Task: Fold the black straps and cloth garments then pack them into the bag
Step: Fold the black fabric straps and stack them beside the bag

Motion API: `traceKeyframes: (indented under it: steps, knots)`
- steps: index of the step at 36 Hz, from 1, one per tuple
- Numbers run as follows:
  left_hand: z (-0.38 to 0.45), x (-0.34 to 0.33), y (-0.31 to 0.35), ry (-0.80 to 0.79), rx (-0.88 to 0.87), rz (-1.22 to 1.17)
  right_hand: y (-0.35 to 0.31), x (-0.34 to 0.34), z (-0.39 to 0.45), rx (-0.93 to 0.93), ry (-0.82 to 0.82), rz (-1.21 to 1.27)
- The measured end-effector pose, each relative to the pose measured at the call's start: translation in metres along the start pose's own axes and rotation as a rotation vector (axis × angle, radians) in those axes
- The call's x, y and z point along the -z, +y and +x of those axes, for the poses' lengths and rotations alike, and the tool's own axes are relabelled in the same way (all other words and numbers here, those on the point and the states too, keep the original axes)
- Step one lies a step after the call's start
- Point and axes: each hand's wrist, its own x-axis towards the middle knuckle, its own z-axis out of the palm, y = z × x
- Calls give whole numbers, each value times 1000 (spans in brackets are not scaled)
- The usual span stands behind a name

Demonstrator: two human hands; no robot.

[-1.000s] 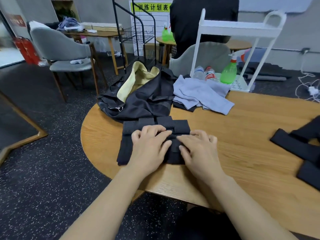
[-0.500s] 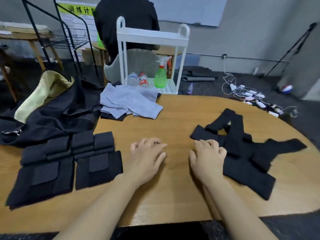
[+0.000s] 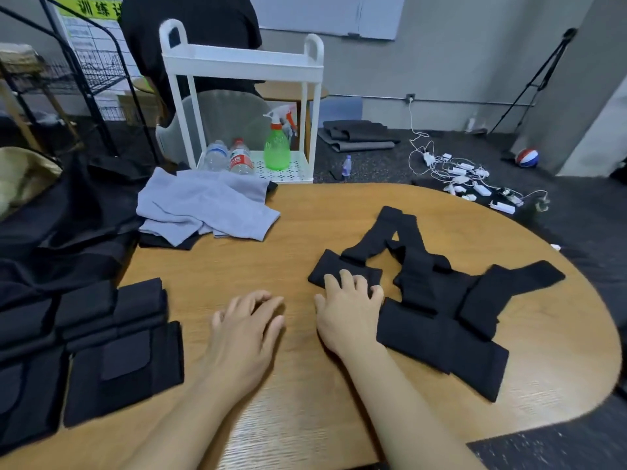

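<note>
Black unfolded straps (image 3: 441, 293) are spread in a tangle on the right half of the wooden desk (image 3: 298, 232), arms crossing and overlapping. The right hand (image 3: 349, 310) is laid on the nearest strap end, fingers (image 3: 346, 278) curled down onto the fabric; whether it is actually pinched cannot be told. The left hand (image 3: 246, 330) is held loose and spread just above or on bare desk, nothing gripped. A folded black strap stack (image 3: 101, 344) is seen at the left desk edge, well apart from the hands. Grey cloth (image 3: 207, 206) is left crumpled at the far side, partly over a dark garment. The black bag (image 3: 64, 228) is slumped at far left, its mouth not clearly seen. Risks judged: if only one end is pulled, the crossed arms may be dragged into a knot; fuzzy panels look likely to cling together off-line, so a crooked fold could be set; the lower strap end lies near the desk rim and could be slid off; the folded stack could be knocked open when the bag is reached for.
</note>
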Motion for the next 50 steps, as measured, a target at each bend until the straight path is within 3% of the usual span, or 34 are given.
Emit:
traceKeyframes:
  steps: [8,15,22,29,34,41,50]
  knots:
    - [-3,1,0,32,-21,-57,-19,-15,-40,75,116,66]
    - [-4,3,2,97,-22,-148,-15,6,-60,172,47,114]
    - [16,4,25,101,-111,-170,36,34,-29,121,306,125]
    - [51,-3,52,-23,-237,-57,81,41,18,127,341,-56]
    - [75,-12,64,-164,-264,69,86,51,46,194,211,-124]
    - [76,-34,54,-287,-223,195,101,27,64,217,-220,-213]
    - [58,-29,55,-249,-159,190,112,10,66,-28,-178,-142]
